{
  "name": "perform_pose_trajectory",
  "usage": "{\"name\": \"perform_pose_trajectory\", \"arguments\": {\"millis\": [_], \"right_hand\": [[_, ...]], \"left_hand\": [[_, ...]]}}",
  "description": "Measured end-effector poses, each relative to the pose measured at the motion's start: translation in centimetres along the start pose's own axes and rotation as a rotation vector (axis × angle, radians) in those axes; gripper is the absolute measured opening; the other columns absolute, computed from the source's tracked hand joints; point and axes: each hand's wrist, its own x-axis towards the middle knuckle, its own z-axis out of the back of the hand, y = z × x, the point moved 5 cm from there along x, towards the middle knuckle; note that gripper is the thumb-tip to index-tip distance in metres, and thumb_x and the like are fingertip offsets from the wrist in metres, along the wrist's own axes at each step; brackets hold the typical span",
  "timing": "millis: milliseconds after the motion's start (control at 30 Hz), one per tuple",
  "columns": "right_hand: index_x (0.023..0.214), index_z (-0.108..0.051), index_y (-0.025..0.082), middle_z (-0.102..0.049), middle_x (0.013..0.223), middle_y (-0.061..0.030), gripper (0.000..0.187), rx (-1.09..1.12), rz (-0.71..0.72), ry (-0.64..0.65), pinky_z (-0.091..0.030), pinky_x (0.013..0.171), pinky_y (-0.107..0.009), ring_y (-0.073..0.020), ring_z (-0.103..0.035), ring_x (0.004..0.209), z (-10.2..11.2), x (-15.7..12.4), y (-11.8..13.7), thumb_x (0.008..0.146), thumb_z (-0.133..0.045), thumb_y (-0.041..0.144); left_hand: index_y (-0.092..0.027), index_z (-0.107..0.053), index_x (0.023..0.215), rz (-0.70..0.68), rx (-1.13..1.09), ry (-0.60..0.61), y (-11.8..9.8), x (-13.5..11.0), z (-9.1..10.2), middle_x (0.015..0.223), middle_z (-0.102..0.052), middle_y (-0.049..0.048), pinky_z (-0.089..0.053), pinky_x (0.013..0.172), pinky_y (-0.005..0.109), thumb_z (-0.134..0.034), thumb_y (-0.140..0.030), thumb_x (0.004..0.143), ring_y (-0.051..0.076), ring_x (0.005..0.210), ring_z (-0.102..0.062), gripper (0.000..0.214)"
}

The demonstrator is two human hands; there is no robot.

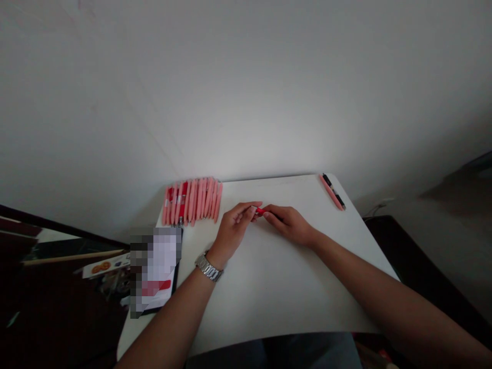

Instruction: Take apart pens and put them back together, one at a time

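Over the middle of the white table, both my hands meet at a small red pen (260, 211), most of which my fingers hide. My left hand (237, 219), with a metal watch (208, 267) on its wrist, is closed in a pinch on the pen's left end. From the other side my right hand (289, 223) grips the right end between thumb and fingers. To the left of my hands lies a packed row of pink pens (200, 200), with a few red ones (183, 197) among them.
At the table's far right corner a pink pen (329, 192) lies beside a black pen (334, 191). A blurred-out flat device (161, 271) rests along the left edge. The white table (269, 287) stands against a pale wall (269, 102).
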Motion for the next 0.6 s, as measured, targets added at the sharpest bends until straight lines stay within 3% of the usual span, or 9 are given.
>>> {"name": "perform_pose_trajectory", "arguments": {"millis": [333,600], "right_hand": [[0.112,-0.067,0.021,-0.073,0.096,-0.0045,0.039,0.011,0.008,0.003,-0.045,0.078,-0.028,-0.0177,-0.065,0.083,-0.01,-0.06,0.13,0.107,-0.037,0.045],[0.108,-0.067,0.021,-0.073,0.095,-0.0049,0.043,0.032,0.001,0.016,-0.045,0.076,-0.028,-0.0173,-0.066,0.082,0.08,-0.12,0.2,0.108,-0.033,0.047]], "left_hand": [[-0.019,-0.075,0.114,0.02,-0.017,-0.022,-0.29,-0.08,-0.08,0.099,-0.075,0.0079,-0.055,0.087,0.033,-0.062,-0.045,0.097,0.018,0.09,-0.069,0.034],[-0.022,-0.07,0.13,0.011,0.03,0.049,-0.39,-0.15,-0.08,0.098,-0.072,0.0065,-0.052,0.09,0.033,-0.058,-0.046,0.1,0.018,0.091,-0.064,0.041]]}}
